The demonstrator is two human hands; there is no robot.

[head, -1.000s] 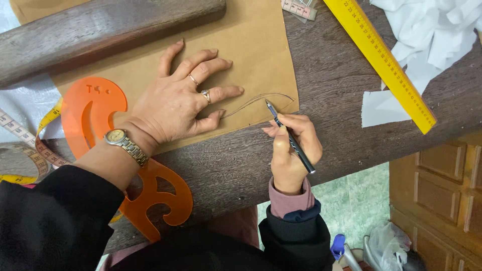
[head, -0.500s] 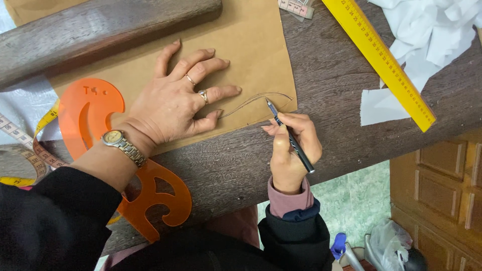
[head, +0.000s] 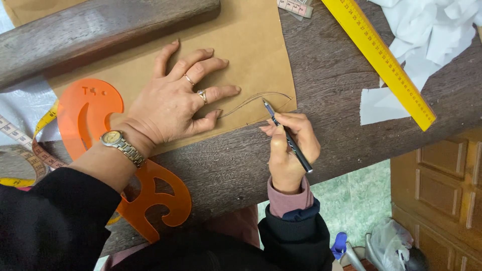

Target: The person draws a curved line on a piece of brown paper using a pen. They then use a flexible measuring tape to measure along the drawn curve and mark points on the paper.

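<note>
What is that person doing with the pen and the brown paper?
The person is drawing on a sheet of brown paper that lies on a dark wooden table. The left hand presses flat on the paper, fingers spread. The right hand holds a pen with its tip on a curved line near the paper's corner. An orange curve template lies under the left wrist, and a yellow ruler lies nearby.

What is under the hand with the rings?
The left hand lies flat on brown pattern paper, which rests on the dark wooden table. Its wrist crosses an orange curve template. Whatever is drawn beneath the palm is covered.
</note>
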